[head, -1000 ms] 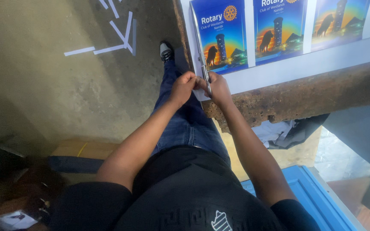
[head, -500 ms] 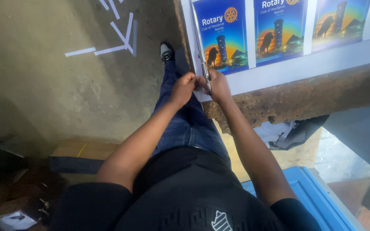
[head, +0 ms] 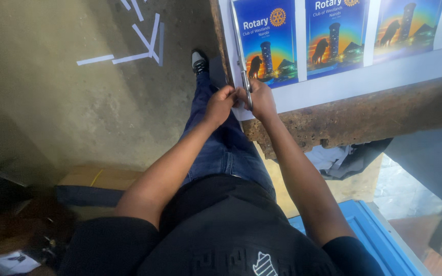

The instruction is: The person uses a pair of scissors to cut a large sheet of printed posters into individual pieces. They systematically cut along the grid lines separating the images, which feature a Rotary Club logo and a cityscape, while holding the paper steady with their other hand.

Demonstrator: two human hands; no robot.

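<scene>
A large white sheet printed with a row of blue and orange posters lies on a worn, rust-brown table. A long thin metal tool, like a straightedge or blade, runs along the sheet's left margin. My right hand is closed over the tool's near end at the sheet's near-left corner. My left hand is curled right beside it, pinching the sheet's edge where it overhangs the table. The fingertips of both hands touch. What lies under the fingers is hidden.
Several cut white paper strips lie on the concrete floor at far left. My leg in blue jeans and a black shoe stand beside the table. A cardboard box sits at left, a blue crate at lower right, and crumpled cloth under the table.
</scene>
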